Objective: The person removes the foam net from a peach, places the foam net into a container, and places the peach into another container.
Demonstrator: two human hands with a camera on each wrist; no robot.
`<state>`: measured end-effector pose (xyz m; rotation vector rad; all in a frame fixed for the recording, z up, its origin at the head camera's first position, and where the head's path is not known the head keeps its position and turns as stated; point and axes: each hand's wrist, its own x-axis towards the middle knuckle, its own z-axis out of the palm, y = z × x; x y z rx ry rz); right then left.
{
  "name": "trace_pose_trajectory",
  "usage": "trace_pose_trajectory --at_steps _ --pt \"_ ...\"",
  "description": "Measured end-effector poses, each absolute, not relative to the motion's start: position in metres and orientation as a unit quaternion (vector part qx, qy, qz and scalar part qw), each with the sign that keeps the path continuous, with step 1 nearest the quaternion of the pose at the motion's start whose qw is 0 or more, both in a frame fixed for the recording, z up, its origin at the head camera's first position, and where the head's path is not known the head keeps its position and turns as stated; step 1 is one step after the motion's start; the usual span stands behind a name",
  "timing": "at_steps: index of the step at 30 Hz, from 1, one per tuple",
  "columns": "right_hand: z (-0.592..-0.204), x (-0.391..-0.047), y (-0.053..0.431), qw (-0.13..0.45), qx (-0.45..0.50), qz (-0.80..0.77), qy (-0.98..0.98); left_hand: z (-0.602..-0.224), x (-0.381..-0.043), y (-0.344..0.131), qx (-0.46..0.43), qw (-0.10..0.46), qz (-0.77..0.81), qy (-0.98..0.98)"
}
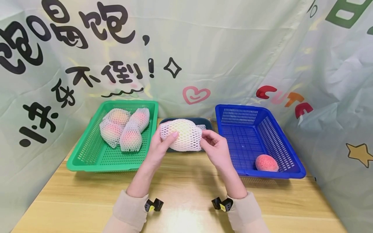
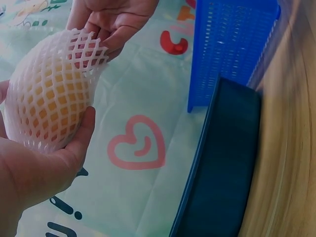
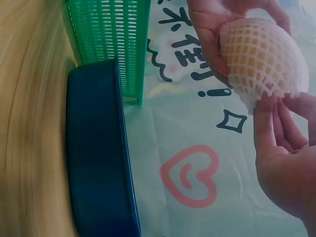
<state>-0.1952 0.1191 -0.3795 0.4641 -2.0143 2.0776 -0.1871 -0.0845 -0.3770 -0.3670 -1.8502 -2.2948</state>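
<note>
A peach in a white foam net (image 1: 184,135) is held up over the dark blue tray (image 1: 174,149). My left hand (image 1: 157,144) grips it from the left, thumb across the front. At the net's right end, my right hand (image 1: 217,147) pinches the foam edge between thumb and fingers. In the left wrist view, yellow-orange skin shows through the mesh of the foam net (image 2: 52,98), which reaches past the fruit towards the right hand (image 2: 116,22). From the right wrist view, the right fingertips touch the edge of the foam net (image 3: 261,59).
On the left stands a green basket (image 1: 84,161) with several foam-netted peaches (image 1: 131,137). A blue basket (image 1: 239,142) on the right has one bare pinkish-red peach (image 1: 266,162) in its near right corner. The wooden table (image 1: 180,194) meets a printed cloth backdrop (image 1: 233,58).
</note>
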Motion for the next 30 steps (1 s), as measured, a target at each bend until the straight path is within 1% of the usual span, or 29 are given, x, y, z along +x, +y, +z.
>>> trace_pose_trajectory --at_steps 12,18,24,30 --pt "-0.3774 -0.1939 0.1184 0.034 0.144 0.723 -0.674 -0.38 -0.1877 -0.0843 -0.13 0.081 -0.766 -0.624" --pt "-0.379 -0.1937 0.1188 0.027 0.179 0.718 -0.672 -0.38 -0.1877 -0.0832 -0.136 0.076 -0.763 -0.627" --pt "-0.3812 -0.1946 0.1192 0.034 0.217 0.695 -0.685 -0.3802 -0.1882 -0.0815 -0.148 0.068 -0.753 -0.637" --pt "-0.3813 -0.194 0.119 0.029 0.233 0.692 -0.682 -0.3805 -0.1886 -0.0812 -0.159 0.057 -0.749 -0.641"
